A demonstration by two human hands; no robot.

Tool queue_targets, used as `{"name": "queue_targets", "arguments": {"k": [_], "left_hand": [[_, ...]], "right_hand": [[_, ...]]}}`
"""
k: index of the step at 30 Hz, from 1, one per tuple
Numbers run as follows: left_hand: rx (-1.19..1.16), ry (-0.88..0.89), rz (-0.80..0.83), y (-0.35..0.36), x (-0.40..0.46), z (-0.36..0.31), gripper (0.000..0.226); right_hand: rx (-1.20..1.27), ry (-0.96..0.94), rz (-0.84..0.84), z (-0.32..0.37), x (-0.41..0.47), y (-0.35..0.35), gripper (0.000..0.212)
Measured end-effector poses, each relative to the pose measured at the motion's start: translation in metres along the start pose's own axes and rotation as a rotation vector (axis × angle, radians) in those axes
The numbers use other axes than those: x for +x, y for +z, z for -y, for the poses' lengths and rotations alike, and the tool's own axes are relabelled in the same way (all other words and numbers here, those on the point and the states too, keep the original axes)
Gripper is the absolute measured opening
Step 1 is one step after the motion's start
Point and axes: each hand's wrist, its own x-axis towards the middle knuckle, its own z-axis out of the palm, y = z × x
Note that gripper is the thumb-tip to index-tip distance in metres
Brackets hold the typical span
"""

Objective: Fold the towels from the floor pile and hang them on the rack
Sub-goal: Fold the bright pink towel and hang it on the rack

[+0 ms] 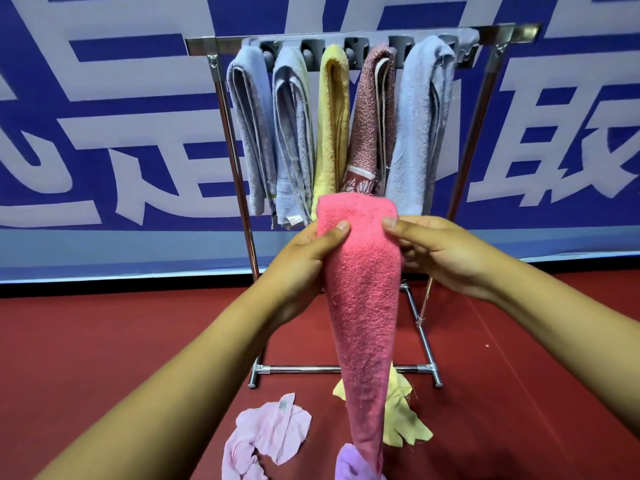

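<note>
A folded bright pink towel (360, 289) hangs lengthwise in front of me, its top edge level with the lower ends of the hung towels. My left hand (304, 258) grips its left upper side with the thumb on the front. My right hand (440, 251) pinches its right upper side. Behind it stands the metal rack (221, 109), with several folded towels draped over its top bar: a blue-grey one (252, 133), a grey one (292, 140), a yellow one (330, 123), a reddish patterned one (370, 126) and a light blue one (419, 126).
On the red floor near the rack's base bar (301, 368) lie a pale pink towel (266, 434), a yellow cloth (401, 414) and a lilac cloth (349, 462) at the bottom edge. A blue banner with white characters (104, 133) stands behind the rack.
</note>
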Motion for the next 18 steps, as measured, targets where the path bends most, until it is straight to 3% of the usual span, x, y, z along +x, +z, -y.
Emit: {"name": "queue_targets", "arguments": {"k": [5, 10, 13, 18], "left_hand": [[-0.041, -0.022, -0.036, -0.006, 0.002, -0.004, 0.036], [-0.069, -0.058, -0.075, -0.01, 0.001, -0.005, 0.046], [-0.054, -0.054, -0.048, -0.012, -0.002, -0.006, 0.055], [0.026, -0.1, 0.035, -0.03, -0.008, 0.012, 0.051]], "right_hand": [[-0.089, 0.063, 0.095, -0.011, -0.008, -0.003, 0.023], [-0.217, -0.019, 0.086, -0.012, -0.006, 0.0, 0.025], [-0.216, -0.049, 0.087, -0.012, -0.004, 0.006, 0.026], [-0.15, -0.082, 0.061, -0.009, -0.002, 0.013, 0.019]]}}
